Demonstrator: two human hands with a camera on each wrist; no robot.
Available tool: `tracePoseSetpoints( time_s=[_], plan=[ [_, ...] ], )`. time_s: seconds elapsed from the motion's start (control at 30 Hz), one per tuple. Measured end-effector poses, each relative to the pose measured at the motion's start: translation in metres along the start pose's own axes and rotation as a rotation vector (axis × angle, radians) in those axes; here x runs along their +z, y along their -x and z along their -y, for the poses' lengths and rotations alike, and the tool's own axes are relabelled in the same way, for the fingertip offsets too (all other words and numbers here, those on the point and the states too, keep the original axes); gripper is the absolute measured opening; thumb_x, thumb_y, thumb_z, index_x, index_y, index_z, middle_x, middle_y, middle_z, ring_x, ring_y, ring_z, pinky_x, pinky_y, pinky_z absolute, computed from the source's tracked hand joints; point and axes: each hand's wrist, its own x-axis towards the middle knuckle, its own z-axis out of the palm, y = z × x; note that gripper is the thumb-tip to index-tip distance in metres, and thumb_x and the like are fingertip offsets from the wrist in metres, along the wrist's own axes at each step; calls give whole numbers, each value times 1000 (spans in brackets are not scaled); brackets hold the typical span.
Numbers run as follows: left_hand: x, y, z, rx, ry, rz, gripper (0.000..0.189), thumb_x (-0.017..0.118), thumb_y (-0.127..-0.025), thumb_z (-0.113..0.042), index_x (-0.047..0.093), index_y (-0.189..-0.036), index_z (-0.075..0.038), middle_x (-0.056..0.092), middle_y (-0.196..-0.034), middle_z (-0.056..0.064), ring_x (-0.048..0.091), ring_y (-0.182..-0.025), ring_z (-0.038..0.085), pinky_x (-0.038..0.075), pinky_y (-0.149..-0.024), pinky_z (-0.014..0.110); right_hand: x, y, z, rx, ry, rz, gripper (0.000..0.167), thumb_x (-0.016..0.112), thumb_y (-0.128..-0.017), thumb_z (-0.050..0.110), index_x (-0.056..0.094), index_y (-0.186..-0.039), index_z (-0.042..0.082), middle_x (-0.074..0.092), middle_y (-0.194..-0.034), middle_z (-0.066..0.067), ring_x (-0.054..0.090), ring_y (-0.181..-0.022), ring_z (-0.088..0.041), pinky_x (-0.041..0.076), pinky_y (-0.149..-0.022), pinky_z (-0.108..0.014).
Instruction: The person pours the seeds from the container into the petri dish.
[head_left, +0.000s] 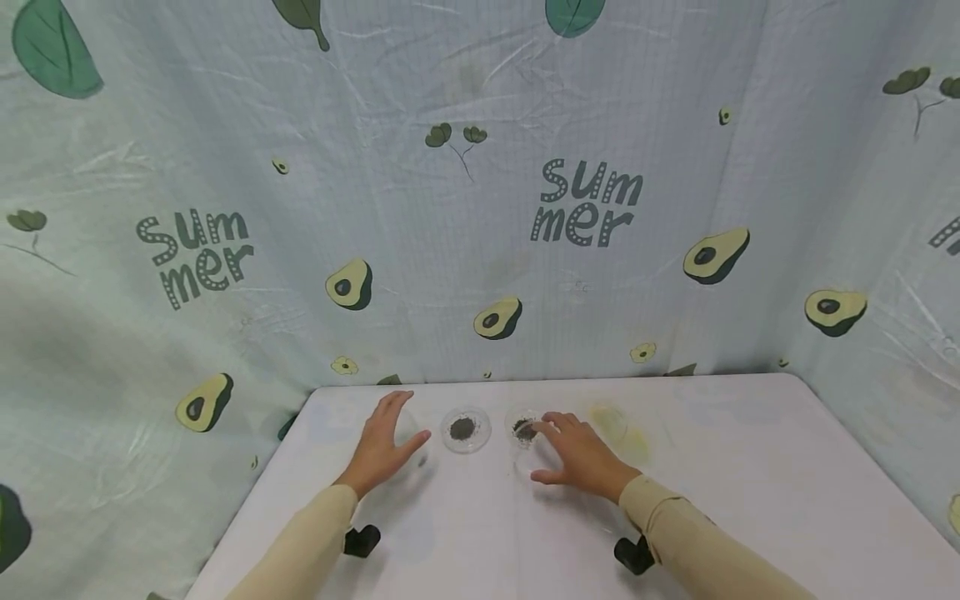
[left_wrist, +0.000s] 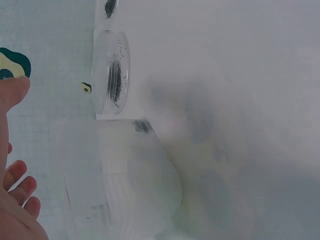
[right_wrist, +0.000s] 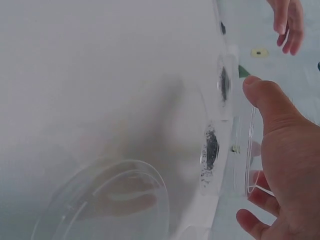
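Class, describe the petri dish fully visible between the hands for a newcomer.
In the head view, find the white table below the avocado-print curtain. Near its far edge sits this clear petri dish of dark grains. The right hand overlaps its neighbour, not it.

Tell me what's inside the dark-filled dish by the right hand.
A pile of dark grains sits in the dish, with specks scattered around it. In the head view, the right hand hides part of the dish's right side; what lies behind it there can't be seen.
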Motion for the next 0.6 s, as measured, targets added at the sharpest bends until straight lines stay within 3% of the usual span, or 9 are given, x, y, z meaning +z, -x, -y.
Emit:
tracePoseSetpoints(
  time_s=[0.6],
  plan=[
    [22,-16,-34,146,53,62,55,71,-88,-24,50,-137,-10,45,-141,10,47,-132,29,41,-109,48,-1,-6,-8,85,-63,24,72,78,-76,48,54,-133,11,52,-138,-13,48,-128,-31,42,-106,-51]
  ],
)
